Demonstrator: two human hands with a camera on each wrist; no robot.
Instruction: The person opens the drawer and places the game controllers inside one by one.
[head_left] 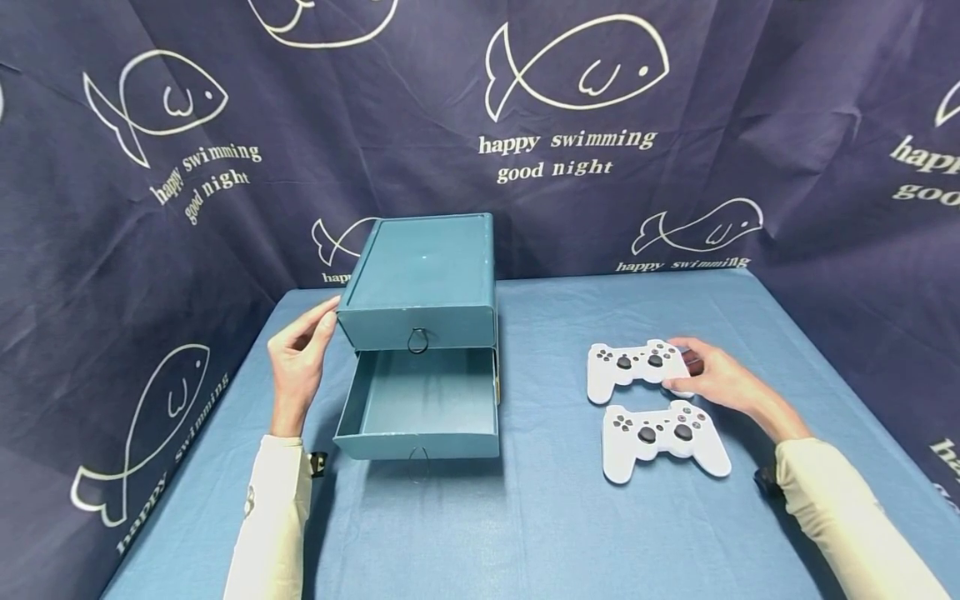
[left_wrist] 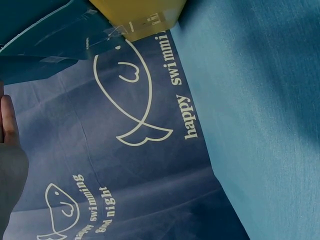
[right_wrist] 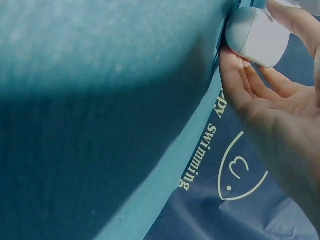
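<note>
- The far controller (head_left: 639, 368) looks like hard, smooth plastic: probably light and stiff, rigid enough not to bend under a firm pinch, though its glossy rounded shell could slip in dry fingertips.
- Its thumbsticks (head_left: 655, 360) are likely the most delicate part, so a hold on the body or on a handle (right_wrist: 265, 40) seems safer than one across the top.
- The right-side handle offers a good place to take hold, being rounded and narrow enough for a thumb and fingers to close around; gripping only that end may let the other end droop or twist.
- The right hand (head_left: 716, 379) pinches that end, thumb on one side and fingers curled against the other, as the right wrist view shows.
- The far controller extends leftward from this grip, sticks up, on or just above the table (head_left: 555, 517); I cannot tell whether the gripped end is raised.
- The near controller (head_left: 664, 435) lies just below the pinch on the person's side, untouched, sticks up and handles toward the person.
- The left hand (head_left: 297, 358) rests at the upper left front corner of the box (head_left: 427, 258), thumb and forefinger extended and slightly apart rather than wrapped around it.
- The box's lower drawer (head_left: 457, 447) hangs pulled out, well left of both controllers.
</note>
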